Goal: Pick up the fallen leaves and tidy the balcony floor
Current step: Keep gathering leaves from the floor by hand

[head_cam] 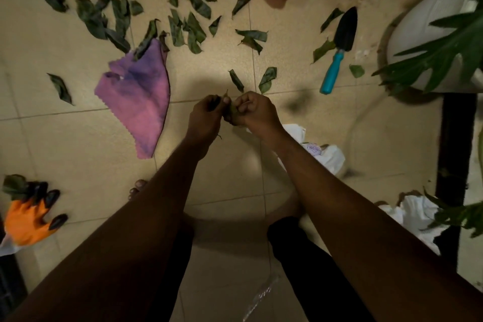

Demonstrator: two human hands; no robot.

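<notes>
Pinching 1 leaf [231,112] w/ L hand [206,116], R hand [257,111]; 2 leaves [267,78] beyond.

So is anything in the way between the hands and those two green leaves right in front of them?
Nothing visible. Only bare beige floor tile lies between the left hand, the right hand and the two dark green fallen leaves just ahead. Both hands grip a bunch of gathered leaves, though.
</notes>
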